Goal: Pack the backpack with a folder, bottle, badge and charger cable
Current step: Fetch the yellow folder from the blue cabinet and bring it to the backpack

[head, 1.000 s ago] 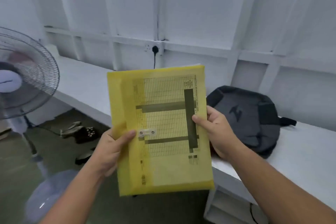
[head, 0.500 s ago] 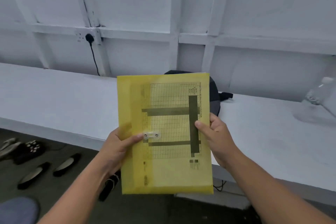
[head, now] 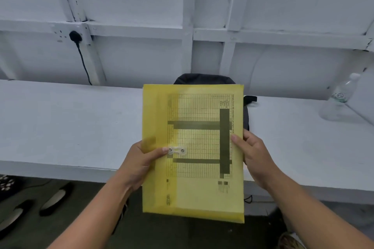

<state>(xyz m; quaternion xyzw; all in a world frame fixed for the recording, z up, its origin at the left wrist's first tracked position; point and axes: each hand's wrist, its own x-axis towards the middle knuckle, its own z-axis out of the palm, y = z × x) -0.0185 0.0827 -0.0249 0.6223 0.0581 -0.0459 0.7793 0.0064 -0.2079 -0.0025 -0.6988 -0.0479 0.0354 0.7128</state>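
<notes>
Folder (head: pixel 193 151), yellow and translucent, held upright above the near edge of the counter (head: pixel 70 127); it contains a printed sheet with a ruled grid and dark bars, visible through the plastic, and its flap is fastened by a string-and-button clasp. Left hand (head: pixel 141 162) grips the folder's left edge, thumb pressed beside the clasp; right hand (head: pixel 253 157) grips the right edge, thumb on the front face. Backpack (head: pixel 204 79), dark, lies on the counter directly behind the folder and is mostly hidden by it (whether it is zipped cannot be told). Bottle (head: pixel 340 98), clear plastic, stands well apart at the counter's far right. Black plug (head: pixel 75 36) with cable sits in a wall socket at upper left. White panelled wall behind; flat shoes (head: pixel 54 199) on the dark floor below.
</notes>
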